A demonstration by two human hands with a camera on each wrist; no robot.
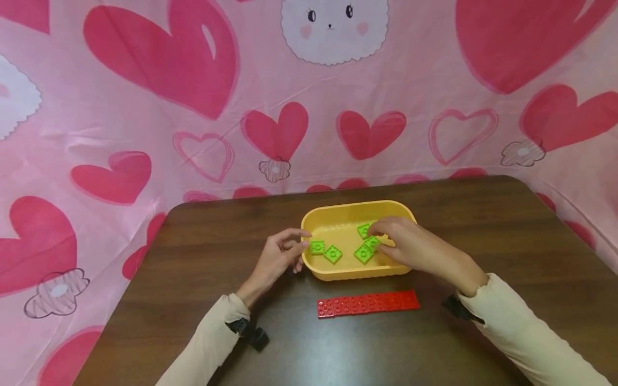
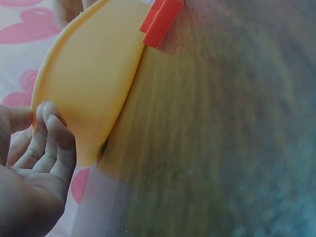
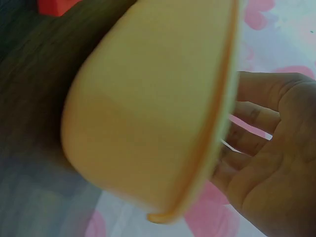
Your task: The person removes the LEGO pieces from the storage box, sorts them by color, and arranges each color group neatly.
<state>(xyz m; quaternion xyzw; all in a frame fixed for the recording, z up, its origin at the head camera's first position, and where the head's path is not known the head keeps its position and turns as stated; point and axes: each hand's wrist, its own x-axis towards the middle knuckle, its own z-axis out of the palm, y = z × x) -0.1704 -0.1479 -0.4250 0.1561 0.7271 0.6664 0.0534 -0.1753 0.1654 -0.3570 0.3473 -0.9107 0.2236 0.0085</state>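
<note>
A yellow plastic tub (image 1: 357, 272) stands on the table, with several flat square green toy bricks (image 1: 333, 254) lying on its floor. At the tub's left end my left hand (image 1: 282, 249) holds the rim between thumb and fingers; the left wrist view shows the fingertips against the wall. My right hand (image 1: 410, 241) reaches over the right rim into the tub, thumb and index finger apart around a green brick (image 1: 372, 243) that touches another. In the right wrist view the tub wall hides those fingertips.
In front of the tub a row of several red toy bricks (image 1: 369, 303) lies end to end on the dark wooden table (image 1: 217, 225). A pink heart-patterned cloth (image 1: 318, 86) hangs behind the table's far edge. Dark wrist straps sit on both sleeves.
</note>
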